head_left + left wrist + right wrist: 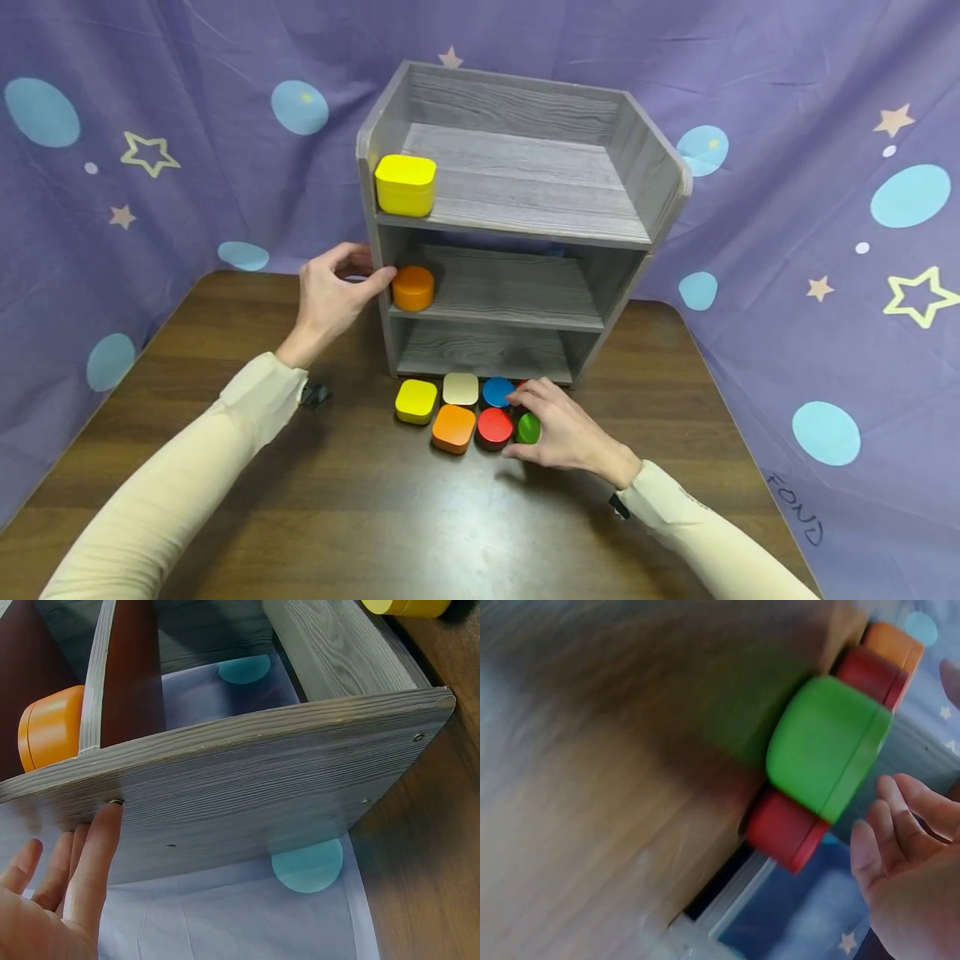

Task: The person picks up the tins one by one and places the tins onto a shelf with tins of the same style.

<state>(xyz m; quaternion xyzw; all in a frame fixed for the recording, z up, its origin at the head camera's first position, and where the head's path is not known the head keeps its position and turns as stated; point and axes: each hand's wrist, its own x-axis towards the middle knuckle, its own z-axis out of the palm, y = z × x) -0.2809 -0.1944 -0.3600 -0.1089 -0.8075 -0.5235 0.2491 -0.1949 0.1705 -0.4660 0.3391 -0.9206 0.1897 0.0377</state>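
A grey wooden shelf unit (525, 179) stands on the brown table. A yellow square box (405, 185) sits on its top shelf, an orange round box (413, 288) on the middle shelf, both at the left end. My left hand (352, 279) rests on the unit's left side wall (247, 795) with straight fingers (94, 855), thumb by the orange box (49, 735). My right hand (551, 421) hovers at a green box (528, 428) on the table. In the right wrist view its fingers (889, 832) are loosely bent and apart from the green box (829, 746).
In front of the unit lie several more boxes: yellow square (416, 401), cream (461, 388), blue round (497, 392), orange square (453, 428), red round (495, 427). A purple cloth with stars and blue dots (825, 208) hangs behind and at both sides.
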